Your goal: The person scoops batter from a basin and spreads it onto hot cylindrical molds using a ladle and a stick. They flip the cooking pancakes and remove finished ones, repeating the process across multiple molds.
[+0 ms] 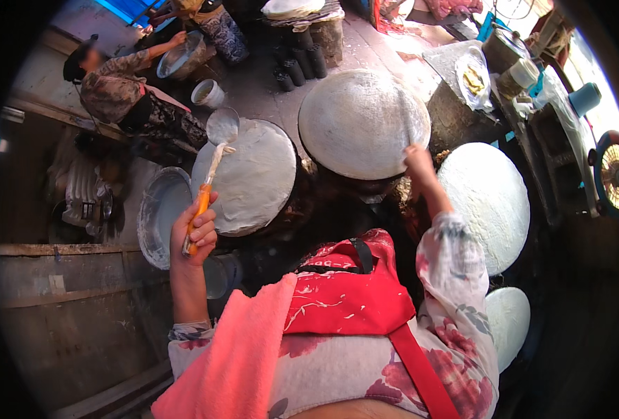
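My left hand point(196, 230) is closed round the orange handle of a metal ladle point(223, 125), whose batter-smeared bowl is over the upper left edge of a round griddle covered with pale batter point(251, 178). My right hand point(420, 162) is at the right rim of the large round middle griddle point(361, 125), fingers curled; a thin, blurred, stick-like tool appears to extend from it across the surface. Beside my right forearm lies another round griddle with a white batter layer point(485, 209). A metal basin of whitish liquid point(165, 214) stands near my left hand.
Lower right, a further white-coated round surface point(508, 327) shows. A co-worker point(115, 89) reaches into a basin point(181, 55) at upper left, near a white bucket point(208, 94). Black cylindrical briquettes point(301, 60) stand beyond the griddles. At right are a lidded pot point(505, 47) and a fan point(613, 173).
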A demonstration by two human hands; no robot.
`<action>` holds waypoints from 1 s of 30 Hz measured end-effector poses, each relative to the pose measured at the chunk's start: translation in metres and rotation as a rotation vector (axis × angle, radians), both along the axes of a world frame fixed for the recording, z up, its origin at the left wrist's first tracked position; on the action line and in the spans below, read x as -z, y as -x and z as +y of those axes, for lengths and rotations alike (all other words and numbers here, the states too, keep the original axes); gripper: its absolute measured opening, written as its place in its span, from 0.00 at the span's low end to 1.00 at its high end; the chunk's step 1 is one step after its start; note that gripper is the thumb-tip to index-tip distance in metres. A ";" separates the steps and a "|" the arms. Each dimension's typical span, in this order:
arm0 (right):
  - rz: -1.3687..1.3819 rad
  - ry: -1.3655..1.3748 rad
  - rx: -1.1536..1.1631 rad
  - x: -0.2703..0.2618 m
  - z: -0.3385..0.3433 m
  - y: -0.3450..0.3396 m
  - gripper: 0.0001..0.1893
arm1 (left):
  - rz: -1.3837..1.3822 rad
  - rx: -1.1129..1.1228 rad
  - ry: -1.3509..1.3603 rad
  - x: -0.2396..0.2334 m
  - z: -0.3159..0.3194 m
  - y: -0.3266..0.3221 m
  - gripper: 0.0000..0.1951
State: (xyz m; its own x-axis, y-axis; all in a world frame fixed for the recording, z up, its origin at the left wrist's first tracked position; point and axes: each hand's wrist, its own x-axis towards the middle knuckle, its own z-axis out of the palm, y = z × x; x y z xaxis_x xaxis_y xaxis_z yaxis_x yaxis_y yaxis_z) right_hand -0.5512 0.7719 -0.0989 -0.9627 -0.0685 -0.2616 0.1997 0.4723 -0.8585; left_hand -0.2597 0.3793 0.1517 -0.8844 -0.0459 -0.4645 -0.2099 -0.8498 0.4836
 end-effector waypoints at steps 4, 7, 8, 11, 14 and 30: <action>-0.281 0.249 0.111 -0.031 -0.020 0.042 0.06 | 0.012 -0.038 -0.012 0.002 -0.003 -0.018 0.18; -0.362 0.139 -0.336 -0.075 -0.084 0.017 0.08 | 0.014 -0.103 -0.034 0.004 -0.012 -0.037 0.19; -0.310 0.090 -0.301 -0.070 -0.087 0.037 0.11 | 0.017 -0.125 -0.028 0.002 -0.014 -0.044 0.19; -0.301 0.225 -0.059 -0.062 -0.065 0.070 0.12 | 0.047 -0.197 -0.040 -0.007 -0.026 -0.074 0.18; -0.284 0.194 -0.069 -0.036 -0.091 0.085 0.12 | 0.006 -0.245 0.090 -0.024 -0.045 -0.085 0.18; -0.059 0.280 -0.212 -0.086 -0.233 -0.075 0.11 | -0.288 -0.537 0.593 0.097 -0.225 -0.196 0.13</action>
